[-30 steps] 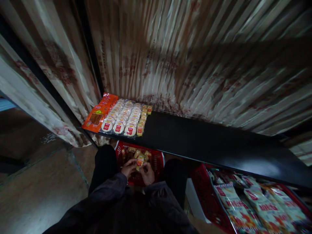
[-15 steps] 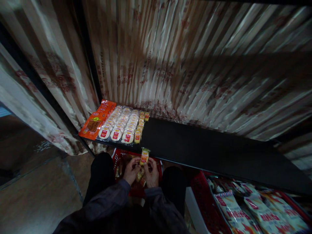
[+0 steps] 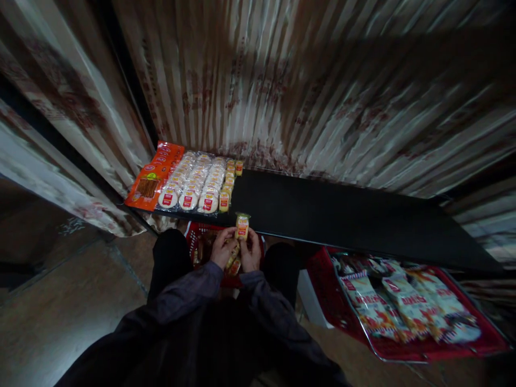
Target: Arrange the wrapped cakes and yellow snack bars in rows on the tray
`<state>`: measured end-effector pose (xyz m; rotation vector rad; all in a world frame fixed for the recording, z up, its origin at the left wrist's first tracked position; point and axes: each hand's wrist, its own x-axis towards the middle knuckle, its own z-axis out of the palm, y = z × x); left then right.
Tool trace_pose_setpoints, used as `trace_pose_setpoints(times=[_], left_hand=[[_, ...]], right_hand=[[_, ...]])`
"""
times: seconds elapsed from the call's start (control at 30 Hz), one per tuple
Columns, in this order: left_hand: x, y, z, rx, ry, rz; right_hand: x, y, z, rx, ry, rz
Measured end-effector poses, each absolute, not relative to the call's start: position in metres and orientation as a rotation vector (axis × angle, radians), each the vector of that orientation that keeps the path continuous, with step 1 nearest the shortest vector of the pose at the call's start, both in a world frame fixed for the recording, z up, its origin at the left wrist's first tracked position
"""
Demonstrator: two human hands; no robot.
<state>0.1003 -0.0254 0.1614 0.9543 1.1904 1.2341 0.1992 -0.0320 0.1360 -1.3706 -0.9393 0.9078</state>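
Note:
My left hand (image 3: 223, 248) and my right hand (image 3: 250, 251) are closed together on a small yellow snack packet (image 3: 242, 226), held upright at the front edge of a black shelf (image 3: 342, 215). More small packets show under my fingers, over a red basket (image 3: 193, 236) between my knees. On the shelf's left end lie rows of round white packets (image 3: 193, 185), a column of small yellow packets (image 3: 228, 185) and an orange packet (image 3: 153, 177).
A second red basket (image 3: 403, 344) at the lower right holds several white and red snack bags (image 3: 407, 309). Striped curtain (image 3: 302, 80) hangs behind the shelf. Brown floor (image 3: 60, 306) spreads to the left.
Both hands rose out of the red basket with the small yellow packet, bringing it up to the shelf's front edge. The view shifted slightly.

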Motion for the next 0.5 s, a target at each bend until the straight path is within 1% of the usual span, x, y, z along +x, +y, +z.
trace_pose_setpoints(times=[0.3,0.5], left_hand=[[0.111,-0.019,0.167,0.905,1.191,1.210],[0.125,0.001,0.160,0.860,1.277,1.154]], right_hand=[[0.203,-0.029,0.134,-1.420,-0.917,0.928],[0.214,-0.016,0.126,-1.526,-0.970,0.880]])
